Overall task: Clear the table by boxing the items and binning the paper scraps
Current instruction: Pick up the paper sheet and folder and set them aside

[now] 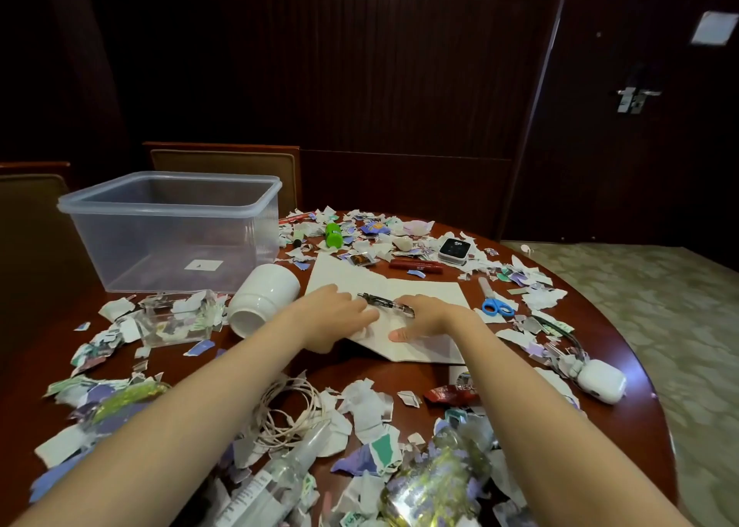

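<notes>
Pen [386,305] is laid crosswise between the left hand [343,315], spread on the sheet [424,291], and the right hand [424,318], touching its end; grip cannot be told.

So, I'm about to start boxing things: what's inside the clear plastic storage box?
The clear plastic storage box shows only a small white label at its base; its ribbed corners blur what's behind them.

Left arm [192,410]: mine, bare, stretched forward from the lower left.
Left hand [340,318]: palm down, my fingers relaxed and lightly bent.
Right arm [532,406]: bare, reaching in from the lower right.
Right hand [426,314]: palm down, thumb [400,334] flat; fingertips hidden, grip unclear.
Spacing: my 2 hands lie just beside each other, not touching.
</notes>
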The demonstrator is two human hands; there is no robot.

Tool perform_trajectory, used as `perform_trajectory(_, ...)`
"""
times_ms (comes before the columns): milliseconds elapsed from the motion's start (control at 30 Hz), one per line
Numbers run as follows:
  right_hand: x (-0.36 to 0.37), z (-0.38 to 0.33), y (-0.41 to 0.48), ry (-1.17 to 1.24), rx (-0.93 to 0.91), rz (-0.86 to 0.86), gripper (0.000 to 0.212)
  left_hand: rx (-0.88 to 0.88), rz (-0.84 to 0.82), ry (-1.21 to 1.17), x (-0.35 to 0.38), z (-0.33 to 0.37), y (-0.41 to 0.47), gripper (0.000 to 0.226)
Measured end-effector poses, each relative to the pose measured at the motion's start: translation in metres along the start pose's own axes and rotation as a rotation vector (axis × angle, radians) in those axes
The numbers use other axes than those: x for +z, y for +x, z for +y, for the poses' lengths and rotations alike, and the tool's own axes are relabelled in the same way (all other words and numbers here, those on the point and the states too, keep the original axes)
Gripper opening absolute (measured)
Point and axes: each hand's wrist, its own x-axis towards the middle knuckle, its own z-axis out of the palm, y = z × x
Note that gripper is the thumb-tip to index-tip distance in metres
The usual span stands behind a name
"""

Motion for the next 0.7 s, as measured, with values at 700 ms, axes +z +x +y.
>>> perform_trajectory(700, 0.014, -0.024, -0.001, 0.497, 0.216, 0.201, 0.018, -0.034, 0.678, -0.185, -0.016, -0.023, -0.017, 0.032)
